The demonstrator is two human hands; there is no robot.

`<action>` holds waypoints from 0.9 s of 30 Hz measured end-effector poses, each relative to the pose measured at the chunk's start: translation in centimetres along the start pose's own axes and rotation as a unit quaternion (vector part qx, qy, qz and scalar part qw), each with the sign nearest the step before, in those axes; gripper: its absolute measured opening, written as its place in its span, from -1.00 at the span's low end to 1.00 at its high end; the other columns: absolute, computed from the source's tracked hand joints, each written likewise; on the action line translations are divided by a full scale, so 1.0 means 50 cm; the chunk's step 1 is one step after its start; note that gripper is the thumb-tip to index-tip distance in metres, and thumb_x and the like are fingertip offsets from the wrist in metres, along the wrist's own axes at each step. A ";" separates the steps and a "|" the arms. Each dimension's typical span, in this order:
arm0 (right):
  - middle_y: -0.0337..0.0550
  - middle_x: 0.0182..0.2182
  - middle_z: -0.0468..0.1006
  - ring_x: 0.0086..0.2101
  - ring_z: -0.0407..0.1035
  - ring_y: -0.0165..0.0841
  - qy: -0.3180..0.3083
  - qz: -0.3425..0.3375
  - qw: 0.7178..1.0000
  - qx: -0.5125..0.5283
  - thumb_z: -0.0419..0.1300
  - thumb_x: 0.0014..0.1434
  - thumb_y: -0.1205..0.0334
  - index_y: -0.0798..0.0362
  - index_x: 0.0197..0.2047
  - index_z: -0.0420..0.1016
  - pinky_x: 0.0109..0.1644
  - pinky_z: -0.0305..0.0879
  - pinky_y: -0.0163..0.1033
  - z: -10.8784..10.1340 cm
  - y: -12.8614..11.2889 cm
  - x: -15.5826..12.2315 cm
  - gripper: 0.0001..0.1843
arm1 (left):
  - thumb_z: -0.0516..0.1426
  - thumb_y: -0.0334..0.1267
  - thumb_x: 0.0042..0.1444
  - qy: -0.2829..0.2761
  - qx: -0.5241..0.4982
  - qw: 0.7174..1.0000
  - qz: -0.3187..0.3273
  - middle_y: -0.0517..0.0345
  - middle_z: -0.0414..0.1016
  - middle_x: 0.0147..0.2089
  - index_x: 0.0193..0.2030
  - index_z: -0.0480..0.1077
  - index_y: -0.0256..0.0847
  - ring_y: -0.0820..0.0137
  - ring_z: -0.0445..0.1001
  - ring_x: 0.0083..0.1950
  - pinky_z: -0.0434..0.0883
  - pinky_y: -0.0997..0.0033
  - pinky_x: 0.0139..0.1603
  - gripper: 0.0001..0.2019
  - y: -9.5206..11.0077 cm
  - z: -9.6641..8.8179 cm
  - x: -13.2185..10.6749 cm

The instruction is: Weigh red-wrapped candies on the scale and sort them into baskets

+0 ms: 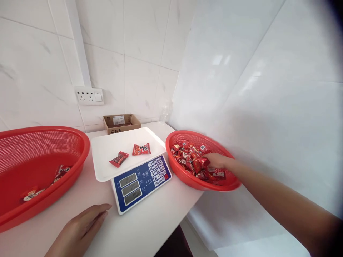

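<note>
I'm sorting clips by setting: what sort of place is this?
Probably a small weighing corner in a shop or workroom, I can't tell which: a digital scale with two wrapped packets on its white pan, a red basket of more packets beside it, and a tiled wall behind.

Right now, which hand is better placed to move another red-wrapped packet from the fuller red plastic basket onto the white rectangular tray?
The right hand, probably: it is among the packets inside the fuller basket, beside the tray. The left hand is left of the blue scale panel, farther from them.
</note>
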State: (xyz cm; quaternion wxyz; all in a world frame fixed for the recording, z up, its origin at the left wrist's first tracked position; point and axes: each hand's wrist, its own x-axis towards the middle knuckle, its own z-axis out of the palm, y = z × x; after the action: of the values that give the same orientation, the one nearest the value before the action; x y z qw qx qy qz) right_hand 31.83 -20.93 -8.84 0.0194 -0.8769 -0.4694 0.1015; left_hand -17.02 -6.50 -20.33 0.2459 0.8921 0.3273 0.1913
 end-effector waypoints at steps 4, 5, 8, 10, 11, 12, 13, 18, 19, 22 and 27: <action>-0.06 -0.45 0.55 -0.34 0.44 -0.07 0.015 0.030 0.996 -0.079 0.22 -0.22 0.43 0.02 -0.58 0.43 -0.31 0.25 -0.10 -0.023 0.000 -0.006 -0.88 | 0.01 -0.08 0.14 -0.005 -0.003 1.000 0.002 0.25 0.52 -0.12 -0.05 0.37 0.02 0.39 0.51 -0.11 0.45 0.57 -0.17 -0.73 0.005 0.000 0.001; -0.01 -0.43 0.54 -0.33 0.43 -0.04 0.032 0.038 0.994 -0.096 0.21 -0.18 0.42 0.02 -0.56 0.43 -0.31 0.23 -0.08 -0.037 -0.004 -0.005 -0.89 | 0.01 -0.09 0.14 -0.005 -0.004 1.000 0.004 0.25 0.53 -0.12 -0.05 0.37 0.01 0.39 0.51 -0.12 0.45 0.57 -0.17 -0.73 0.010 -0.002 0.001; 0.13 -0.34 0.52 -0.28 0.39 0.01 0.090 0.046 0.987 -0.123 0.17 -0.07 0.38 0.03 -0.47 0.43 -0.31 0.19 -0.02 -0.084 -0.033 0.001 -0.93 | 0.01 -0.12 0.15 -0.008 -0.017 1.000 0.013 0.25 0.53 -0.13 -0.07 0.39 0.00 0.39 0.51 -0.14 0.46 0.57 -0.19 -0.75 0.030 -0.012 0.001; 0.13 -0.31 0.52 -0.28 0.38 -0.02 0.114 0.027 0.986 -0.120 0.15 -0.01 0.30 0.01 -0.42 0.42 -0.31 0.19 -0.03 -0.109 -0.073 0.008 -0.97 | -0.02 -0.15 0.17 -0.014 -0.030 0.999 0.010 0.25 0.53 -0.13 -0.09 0.39 0.00 0.40 0.51 -0.15 0.45 0.57 -0.19 -0.76 0.044 -0.019 0.002; 0.10 -0.31 0.52 -0.29 0.38 -0.04 0.123 0.008 0.986 -0.108 0.14 0.02 0.25 0.00 -0.40 0.41 -0.32 0.20 -0.05 -0.118 -0.100 0.012 -0.95 | -0.03 -0.15 0.18 -0.017 -0.036 0.999 0.003 0.26 0.52 -0.12 -0.10 0.39 0.00 0.41 0.50 -0.14 0.44 0.57 -0.18 -0.76 0.050 -0.022 0.002; 0.06 -0.31 0.53 -0.31 0.39 -0.08 0.132 -0.018 0.987 -0.090 0.12 0.04 0.20 -0.01 -0.38 0.41 -0.32 0.21 -0.07 -0.125 -0.131 0.016 -0.92 | -0.05 -0.16 0.19 -0.019 -0.041 0.999 -0.006 0.26 0.52 -0.12 -0.11 0.39 0.00 0.42 0.49 -0.14 0.43 0.57 -0.17 -0.76 0.055 -0.025 0.002; 0.01 -0.31 0.53 -0.32 0.39 -0.13 0.139 -0.047 0.987 -0.068 0.11 0.05 0.17 -0.01 -0.36 0.41 -0.31 0.22 -0.10 -0.129 -0.166 0.019 -0.89 | -0.06 -0.16 0.19 -0.020 -0.045 0.999 -0.016 0.26 0.51 -0.12 -0.11 0.39 0.00 0.43 0.49 -0.13 0.42 0.57 -0.17 -0.76 0.059 -0.028 0.002; -0.19 -0.31 0.53 -0.30 0.39 -0.29 0.147 -0.209 0.966 0.045 0.14 0.03 0.16 0.00 -0.30 0.44 -0.26 0.26 -0.24 -0.115 -0.357 0.040 -0.84 | -0.08 -0.19 0.20 -0.025 -0.058 0.997 -0.034 0.22 0.51 -0.15 -0.11 0.38 -0.04 0.42 0.47 -0.15 0.40 0.54 -0.17 -0.75 0.077 -0.039 -0.002; -0.21 -0.32 0.53 -0.32 0.39 -0.32 0.133 -0.240 0.959 0.068 0.15 0.01 0.18 0.01 -0.31 0.44 -0.28 0.26 -0.27 -0.108 -0.392 0.045 -0.85 | -0.07 -0.19 0.20 -0.026 -0.060 0.997 -0.032 0.23 0.51 -0.15 -0.11 0.38 -0.04 0.42 0.47 -0.15 0.40 0.54 -0.16 -0.75 0.080 -0.040 -0.003; -0.25 -0.42 0.51 -0.50 0.34 -0.44 0.026 -0.286 0.947 0.143 0.16 0.02 0.19 0.02 -0.30 0.44 -0.49 0.23 -0.36 -0.087 -0.476 0.062 -0.85 | -0.08 -0.22 0.20 -0.024 -0.065 0.997 -0.020 0.23 0.51 -0.16 -0.13 0.38 -0.04 0.42 0.46 -0.16 0.38 0.54 -0.16 -0.76 0.087 -0.042 -0.005; -0.29 -0.57 0.40 -0.69 0.17 -0.54 -0.103 -0.262 0.946 0.161 0.17 0.01 0.19 0.03 -0.28 0.44 -0.74 0.01 -0.43 -0.068 -0.542 0.074 -0.83 | -0.08 -0.26 0.19 -0.027 -0.063 0.997 -0.021 0.21 0.50 -0.18 -0.13 0.38 -0.05 0.42 0.45 -0.18 0.35 0.54 -0.16 -0.75 0.091 -0.047 -0.005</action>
State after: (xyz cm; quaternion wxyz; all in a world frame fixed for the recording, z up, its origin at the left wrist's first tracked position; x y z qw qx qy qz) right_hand 12.32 -2.52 -2.60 0.1380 -0.6929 -0.6594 0.2568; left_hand -16.12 -8.97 -15.92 0.3146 0.8724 0.3266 0.1821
